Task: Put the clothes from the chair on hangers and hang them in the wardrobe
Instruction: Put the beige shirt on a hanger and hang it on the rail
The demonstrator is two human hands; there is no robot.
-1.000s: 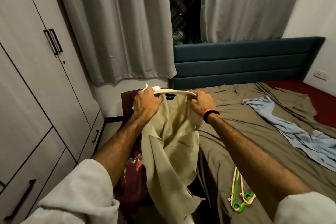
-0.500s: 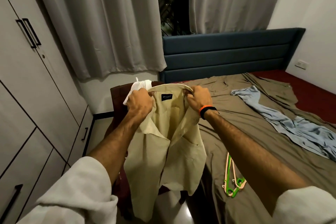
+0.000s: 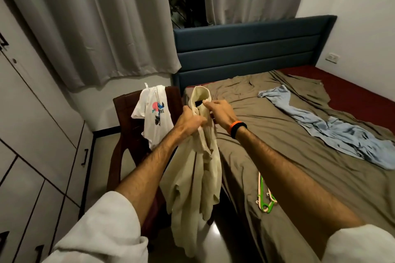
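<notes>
Presently, both forearms are seen extended forward and slightly inward, with pale sleeves pushed up above the elbows. The left hand [image 3: 189, 120] is closed in a fist around the gathered neck of a cream shirt [image 3: 195, 168], knuckles turned upward. The right hand [image 3: 220, 111] is held just beside it at the collar, thumb and forefinger pinching the collar edge next to a dark label; an orange and black band [image 3: 237, 128] is worn on that wrist. The shirt is held bunched between the two hands and hangs straight down in folds, its hem well clear of the brown chair [image 3: 126, 117] and in front of the bed's near corner. A white printed t-shirt [image 3: 155, 117] is draped over the chair back, to the left of the held shirt and apart from it. The hangers [image 3: 265, 198], green and pale, lie on the olive sheet [image 3: 277, 139] near the bed edge, partly hidden by the right forearm. A light blue garment [image 3: 324, 130] is spread further across the bed. The wardrobe [image 3: 32, 134] stands along the left side with its doors closed. Grey curtains [image 3: 96, 23] hang behind the chair, and a dark blue headboard [image 3: 245, 49] stands beyond the bed.
</notes>
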